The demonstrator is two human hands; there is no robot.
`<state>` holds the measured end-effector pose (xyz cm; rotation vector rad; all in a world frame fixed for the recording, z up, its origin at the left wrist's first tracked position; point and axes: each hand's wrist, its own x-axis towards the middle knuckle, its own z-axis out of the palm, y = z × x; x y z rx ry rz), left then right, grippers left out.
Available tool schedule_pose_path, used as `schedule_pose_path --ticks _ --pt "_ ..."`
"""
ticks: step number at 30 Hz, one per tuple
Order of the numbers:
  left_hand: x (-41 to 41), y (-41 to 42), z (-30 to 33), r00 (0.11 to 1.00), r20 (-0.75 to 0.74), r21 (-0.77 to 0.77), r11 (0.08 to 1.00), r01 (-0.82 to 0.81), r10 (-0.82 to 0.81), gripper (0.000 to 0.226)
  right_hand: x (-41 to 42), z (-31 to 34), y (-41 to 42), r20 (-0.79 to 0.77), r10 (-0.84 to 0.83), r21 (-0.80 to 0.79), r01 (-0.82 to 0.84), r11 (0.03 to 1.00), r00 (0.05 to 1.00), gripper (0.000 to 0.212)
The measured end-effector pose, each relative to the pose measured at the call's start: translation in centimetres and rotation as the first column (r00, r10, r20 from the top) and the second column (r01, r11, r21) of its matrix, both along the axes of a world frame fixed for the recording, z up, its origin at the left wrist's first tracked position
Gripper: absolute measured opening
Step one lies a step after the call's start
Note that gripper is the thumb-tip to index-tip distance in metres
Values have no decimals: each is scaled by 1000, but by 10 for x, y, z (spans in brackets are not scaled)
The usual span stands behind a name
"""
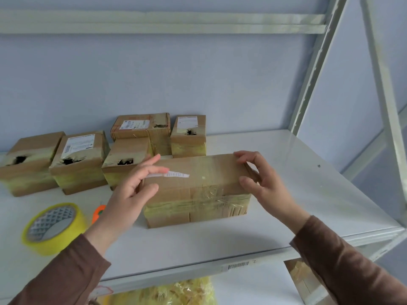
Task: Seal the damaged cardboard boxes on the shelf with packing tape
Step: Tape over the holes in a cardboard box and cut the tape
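Long cardboard box (196, 188) sits near front of white shelf (308, 183), wrapped w/ yellowish tape bands round its middle, torn white label strip on top. Left hand (130, 190) at box's left end, fingers straight & spread, fingertips on the top near the label; not gripping. Right hand (262, 179) at the right end, fingers bent over the top corner, thumb on the end face, so it holds the box there.

Behind, 5 smaller boxes in a row along the wall: far-left box (28, 164), labelled box (79, 161), mid box (125, 159), back box (143, 128), right small box (189, 137). Each shows a dark ragged hole.

Yellow packing tape roll (52, 227) lies front left on shelf, well apart from left hand. Orange tool (98, 213) just beside it, mostly hidden by left wrist; can't tell what kind. Brown sleeves on both arms.
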<state>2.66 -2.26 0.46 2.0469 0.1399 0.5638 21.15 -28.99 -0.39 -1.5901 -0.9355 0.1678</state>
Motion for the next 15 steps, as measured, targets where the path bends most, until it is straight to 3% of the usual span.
schedule_pose_path --ticks 2,3,5,6,8,10,15 --pt "2 -3 13 999 7 203 978 -48 47 41 -2 13 0 231 -42 -152 78 985 972 38" --pt "5 -7 19 998 12 381 923 -56 55 43 -4 20 1 382 -43 -224 138 965 923 39" --pt "15 -18 29 993 -103 707 707 36 52 62 -11 32 7 629 50 -364 237 900 776 53" --pt "22 -24 31 977 -197 793 599 110 81 73 -15 36 13 701 129 -436 278 856 702 66" --pt "34 -37 27 943 -307 860 463 216 131 83 -20 37 26 762 283 -556 364 748 582 81" --pt "42 -43 21 947 -295 868 451 209 130 81 -22 32 37 762 344 -605 414 680 549 80" --pt "46 -45 8 981 -150 873 482 72 125 72 -19 10 43 798 198 -468 376 800 570 59"
